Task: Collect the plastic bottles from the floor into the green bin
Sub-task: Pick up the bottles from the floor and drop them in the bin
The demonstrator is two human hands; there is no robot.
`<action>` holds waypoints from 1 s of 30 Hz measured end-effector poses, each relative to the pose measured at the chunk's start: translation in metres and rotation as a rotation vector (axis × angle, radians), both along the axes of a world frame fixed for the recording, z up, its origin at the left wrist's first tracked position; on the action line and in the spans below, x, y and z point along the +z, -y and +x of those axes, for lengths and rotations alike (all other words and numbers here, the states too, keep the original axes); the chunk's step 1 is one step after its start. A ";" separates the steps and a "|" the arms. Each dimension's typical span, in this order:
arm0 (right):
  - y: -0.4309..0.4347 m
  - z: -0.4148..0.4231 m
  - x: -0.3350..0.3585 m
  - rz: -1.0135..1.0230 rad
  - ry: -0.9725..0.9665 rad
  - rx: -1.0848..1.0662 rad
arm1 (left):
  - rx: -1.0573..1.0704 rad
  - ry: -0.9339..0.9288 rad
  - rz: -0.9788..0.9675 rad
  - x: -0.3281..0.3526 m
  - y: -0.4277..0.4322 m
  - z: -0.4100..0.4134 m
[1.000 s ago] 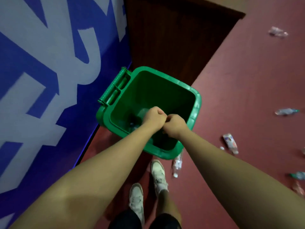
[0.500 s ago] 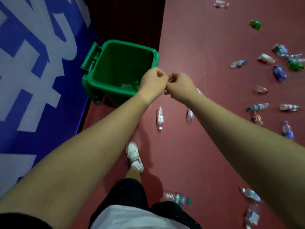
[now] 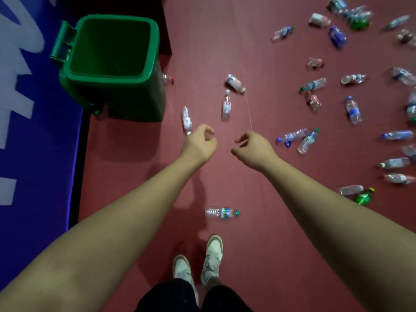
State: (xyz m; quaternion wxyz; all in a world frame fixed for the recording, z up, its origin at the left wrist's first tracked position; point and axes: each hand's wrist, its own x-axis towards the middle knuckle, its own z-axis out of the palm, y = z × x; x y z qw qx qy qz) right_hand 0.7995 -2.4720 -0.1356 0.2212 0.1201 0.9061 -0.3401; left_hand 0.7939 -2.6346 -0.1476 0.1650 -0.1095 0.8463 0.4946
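Loosely curled hands (image 3: 198,144) (image 3: 253,149), crinkled clear plastic bottles (image 3: 221,212), boxy green bin (image 3: 148,50)

Dark red floor (image 3: 225,41). The green bin (image 3: 154,52) stands on it at upper left. Plastic bottles (image 3: 353,111) lie scattered on their sides, most of them to my right. A green-capped bottle (image 3: 221,212) lies just ahead of my shoes (image 3: 211,255), and a crumpled bottle (image 3: 186,120) lies near the bin's base.

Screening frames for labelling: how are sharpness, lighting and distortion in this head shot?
Head view: dim, even light, soft shadows on the red floor beside the green bin and under the arms; bottles at the far right edge smear with blur, the bottle near the shoes is crisp; wide-angle stretch swells the forearms.
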 end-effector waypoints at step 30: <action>0.063 -0.042 -0.488 0.018 -0.272 0.078 | -0.688 -0.122 -0.687 -0.638 -0.035 0.106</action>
